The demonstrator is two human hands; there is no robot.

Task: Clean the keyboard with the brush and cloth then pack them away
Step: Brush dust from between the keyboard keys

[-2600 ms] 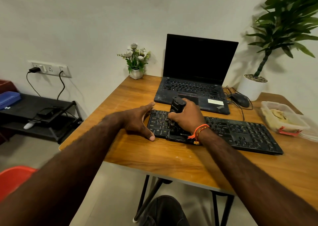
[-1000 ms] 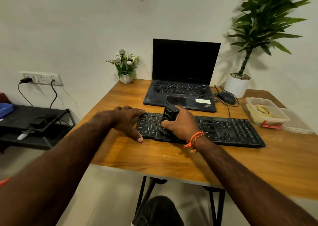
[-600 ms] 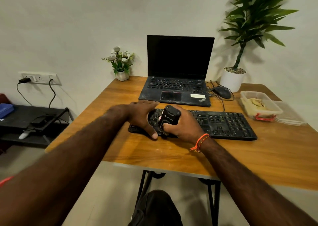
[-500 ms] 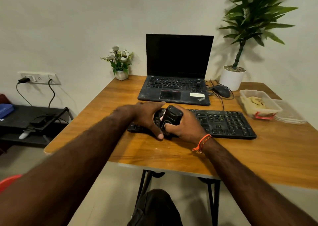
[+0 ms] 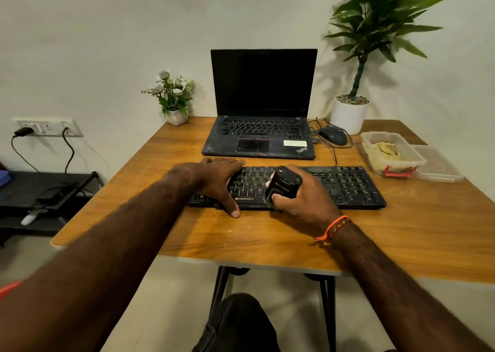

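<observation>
A black keyboard (image 5: 348, 185) lies across the middle of the wooden table (image 5: 267, 233). My right hand (image 5: 305, 199) grips a black brush (image 5: 283, 186) and holds it against the keys near the keyboard's front edge, left of centre. My left hand (image 5: 217, 180) rests on the keyboard's left end, fingers flat on top and thumb down over the front edge. A yellowish cloth (image 5: 385, 150) lies in a clear plastic box (image 5: 417, 161) at the right of the table.
An open black laptop (image 5: 261, 126) stands behind the keyboard, with a mouse (image 5: 333, 135) and cables beside it. A white potted plant (image 5: 349, 113) and a small flower pot (image 5: 175, 110) stand by the wall. The box's clear lid (image 5: 439, 166) lies at the right edge.
My right hand has carried the brush along the left part of the keyboard toward its front edge. My left hand has shifted onto the keyboard's left end. The camera has swung.
</observation>
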